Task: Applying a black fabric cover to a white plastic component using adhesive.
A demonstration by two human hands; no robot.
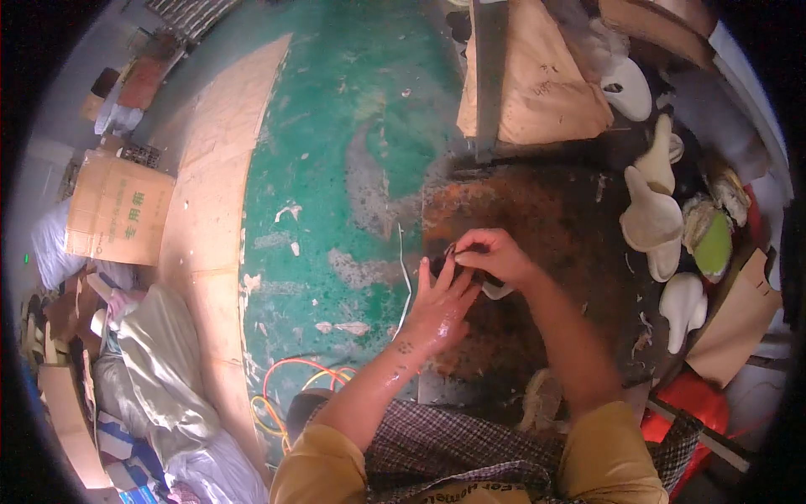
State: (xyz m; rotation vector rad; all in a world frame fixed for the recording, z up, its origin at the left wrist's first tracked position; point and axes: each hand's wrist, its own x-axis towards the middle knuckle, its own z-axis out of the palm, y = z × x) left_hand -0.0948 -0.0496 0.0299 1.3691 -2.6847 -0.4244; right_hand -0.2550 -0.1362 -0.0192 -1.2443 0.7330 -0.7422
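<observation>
My left hand (443,304) reaches over the left edge of the dark, rust-stained worktable (537,227), its fingers stretched out and slightly apart. Close against its fingertips, my right hand (497,255) is closed in a pinch. A small dark bit (452,249) shows between the two hands, too small to name. Part of a white curved piece (498,291) peeks out beneath my right hand; the rest is hidden. A thin white strand (405,277) runs down to the left of my left hand.
Several pale saddle-shaped pieces (653,220) lie along the right side, with a green-faced one (712,244) among them. A metal post (490,84) rises beyond the table before brown sheeting (550,84). Left are a cardboard box (117,208), grey cloth (159,361) and coloured hoses (270,403).
</observation>
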